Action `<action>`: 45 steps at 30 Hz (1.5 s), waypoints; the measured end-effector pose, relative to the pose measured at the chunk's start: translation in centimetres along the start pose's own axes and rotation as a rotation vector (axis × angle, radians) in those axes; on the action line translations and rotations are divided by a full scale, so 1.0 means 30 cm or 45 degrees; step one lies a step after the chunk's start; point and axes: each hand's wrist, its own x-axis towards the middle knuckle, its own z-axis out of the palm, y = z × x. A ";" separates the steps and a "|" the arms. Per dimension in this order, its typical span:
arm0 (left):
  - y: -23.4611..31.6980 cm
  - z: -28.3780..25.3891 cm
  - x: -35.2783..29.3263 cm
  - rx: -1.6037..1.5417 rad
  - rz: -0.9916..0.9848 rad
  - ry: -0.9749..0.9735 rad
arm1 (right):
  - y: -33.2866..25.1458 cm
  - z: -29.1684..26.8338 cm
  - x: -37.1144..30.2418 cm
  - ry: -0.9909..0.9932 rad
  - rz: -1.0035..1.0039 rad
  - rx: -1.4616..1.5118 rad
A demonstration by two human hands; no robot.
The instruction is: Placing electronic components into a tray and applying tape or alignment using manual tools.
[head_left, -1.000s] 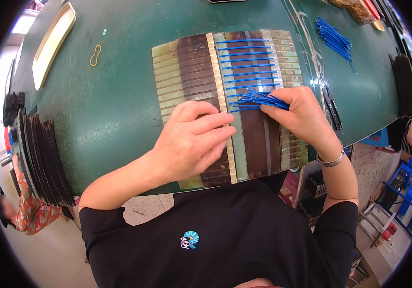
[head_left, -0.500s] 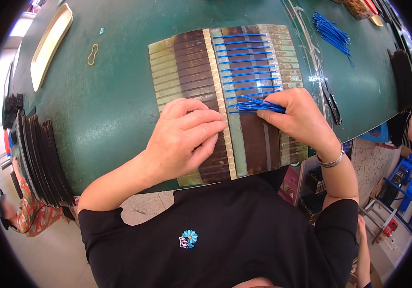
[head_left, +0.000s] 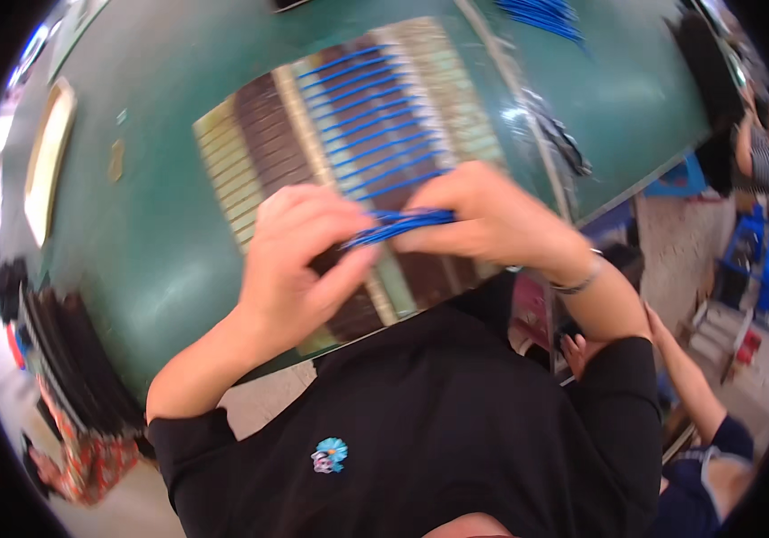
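The left hand (head_left: 293, 249) now meets the blue wires (head_left: 410, 222) clamped in the right hand (head_left: 485, 215), so both hands are on them; blur hides whether the left grips

Right hand (head_left: 485, 220) pinching bundle of blue wires (head_left: 413, 224); left hand (head_left: 299, 244) at its nine-o'clock end, contact blurred. Grooved board (head_left: 263, 134) beneath, blue strands (head_left: 371, 116) in rows toward twelve. Green bench (head_left: 160, 233): pale tray (head_left: 47, 166) at ten, wire pile (head_left: 541, 15) at one.
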 end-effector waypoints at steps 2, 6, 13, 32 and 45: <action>0.010 0.008 -0.002 0.029 -0.099 0.008 | -0.018 0.014 0.008 -0.085 0.126 0.089; 0.012 -0.017 -0.044 0.173 -0.115 -0.008 | -0.008 0.016 -0.054 0.101 0.125 0.241; 0.022 0.042 -0.056 0.754 0.139 -0.184 | 0.053 -0.070 -0.267 0.535 0.452 0.506; 0.024 0.036 -0.045 -0.049 -0.137 -0.031 | 0.029 0.079 -0.095 0.311 -0.045 0.301; 0.040 0.043 -0.062 -0.060 -0.095 0.122 | -0.005 0.054 -0.136 0.265 0.267 0.308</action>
